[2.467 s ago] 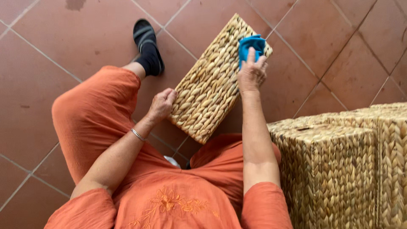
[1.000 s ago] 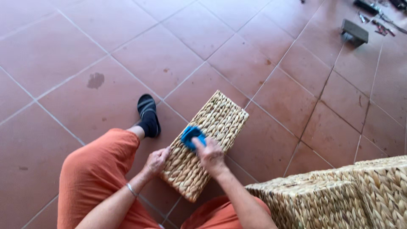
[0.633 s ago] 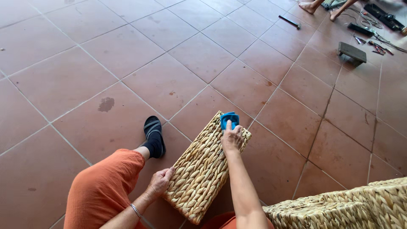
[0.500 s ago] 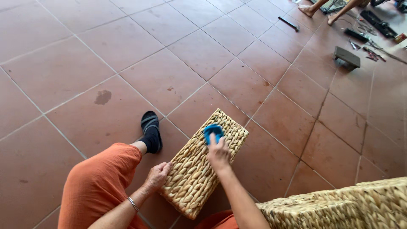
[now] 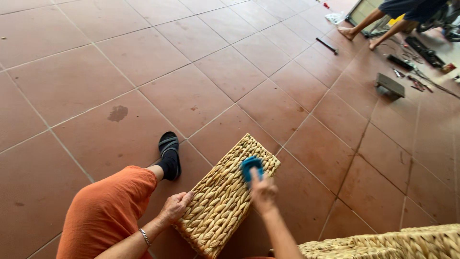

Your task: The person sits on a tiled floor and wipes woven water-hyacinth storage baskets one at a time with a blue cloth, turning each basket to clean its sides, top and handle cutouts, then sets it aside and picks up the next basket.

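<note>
A woven straw basket (image 5: 223,201) lies tilted on the red tile floor between my legs. My left hand (image 5: 176,207) grips its near left edge and steadies it. My right hand (image 5: 262,193) is closed on a small blue brush (image 5: 251,166) and presses it against the basket's upper face near the far end. My orange-trousered left leg (image 5: 108,211) stretches out beside the basket, ending in a dark sandal (image 5: 169,154).
A second woven basket (image 5: 383,243) stands at the bottom right. Far at the top right, another person's bare legs (image 5: 371,26) stand among scattered tools (image 5: 417,67) and a grey block (image 5: 390,85). A dark stain (image 5: 117,113) marks one tile.
My right hand has kept sliding the blue brush back and forth over the basket's face. My view has lifted, showing more of the floor and the other person's legs.
</note>
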